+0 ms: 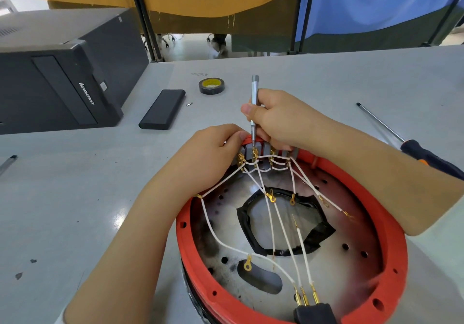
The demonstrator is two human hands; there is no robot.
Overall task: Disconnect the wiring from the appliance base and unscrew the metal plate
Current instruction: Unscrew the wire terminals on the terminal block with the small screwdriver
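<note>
The round appliance base with a red rim (391, 225) lies in front of me, its shiny metal plate (351, 256) facing up with a black-taped opening in the middle. White wires (281, 225) with gold terminals fan out from a grey terminal block (251, 154) at the far rim. My right hand (281, 120) grips a slim silver screwdriver (254, 102) held upright, its tip down on the block. My left hand (216, 150) holds the block's left end at the rim. A black plug (315, 312) sits at the near rim.
A black Lenovo computer case (60, 77) stands at the left. On the grey table lie a flat black box (163, 109), a loose bit (189, 104), a roll of black tape (211, 85) and a long screwdriver with a black-orange handle (411, 147) at the right.
</note>
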